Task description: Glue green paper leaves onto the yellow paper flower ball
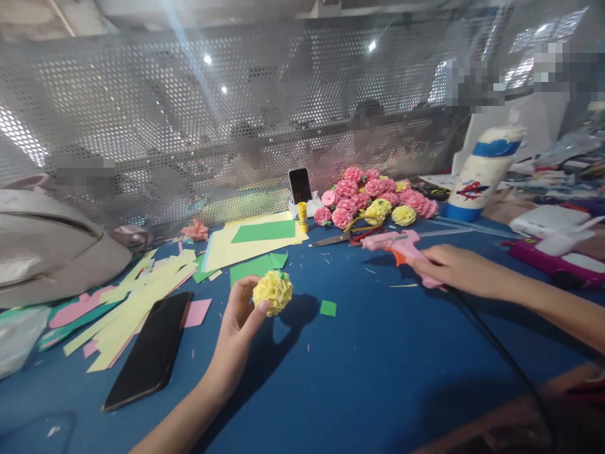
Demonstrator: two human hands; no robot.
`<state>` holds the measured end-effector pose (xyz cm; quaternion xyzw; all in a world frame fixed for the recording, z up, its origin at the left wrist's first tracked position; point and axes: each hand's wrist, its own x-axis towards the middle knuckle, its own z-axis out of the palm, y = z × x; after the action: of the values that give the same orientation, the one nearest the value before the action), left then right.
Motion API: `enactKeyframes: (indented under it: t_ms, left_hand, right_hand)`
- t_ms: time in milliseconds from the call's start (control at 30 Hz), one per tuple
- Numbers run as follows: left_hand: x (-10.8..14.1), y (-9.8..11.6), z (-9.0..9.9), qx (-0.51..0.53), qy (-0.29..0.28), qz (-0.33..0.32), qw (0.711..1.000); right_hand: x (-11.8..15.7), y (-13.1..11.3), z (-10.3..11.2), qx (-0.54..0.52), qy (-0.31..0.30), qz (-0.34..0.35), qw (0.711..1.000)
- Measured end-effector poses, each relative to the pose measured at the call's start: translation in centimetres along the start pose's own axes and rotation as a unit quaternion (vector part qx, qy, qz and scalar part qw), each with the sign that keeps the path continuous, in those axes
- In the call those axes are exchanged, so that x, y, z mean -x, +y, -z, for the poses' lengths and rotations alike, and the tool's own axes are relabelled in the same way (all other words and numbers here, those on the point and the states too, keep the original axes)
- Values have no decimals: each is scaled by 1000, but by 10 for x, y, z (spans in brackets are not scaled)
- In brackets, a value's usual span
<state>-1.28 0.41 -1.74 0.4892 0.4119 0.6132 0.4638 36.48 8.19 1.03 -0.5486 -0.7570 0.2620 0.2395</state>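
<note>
Partly hidden glue gun (393, 241), right hand (440, 267) around it

Left arm (201, 394) bare, slanting up and rightward from bottom edge. Left hand (242, 309) in light grip, thumb on near side, fingers curved opposite. Right arm (534, 304) bare, reaching in from right edge. Right hand (447, 268) gripping, fingers curled, well apart from left.

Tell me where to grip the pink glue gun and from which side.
Take the glue gun by its handle, probably best from the right, as the right hand does now: the handle slants down toward that side, the nozzle points left, away from the palm, and the orange trigger sits ahead of it.
</note>
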Motion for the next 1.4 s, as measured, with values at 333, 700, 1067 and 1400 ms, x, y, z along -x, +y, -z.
enactKeyframes:
  t_ms: [333, 700, 1067, 1400]
  left_hand:
    - [2, 6, -5, -1, -8, -3, 1000]
    - [2, 3, -3, -8, -14, -3, 1000]
    - [2, 3, -2, -18, -20, -6, 1000]
    - [5, 8, -2, -102, -74, -9, 992]
  right_hand:
    - [-31, -8, -5, 255, -83, -99, 958]
    - [-22, -20, -6, 389, -8, -48, 920]
    - [-21, -28, -7, 403, 67, 15, 912]
    - [-7, -84, -62, 161, 4, 550, 819]
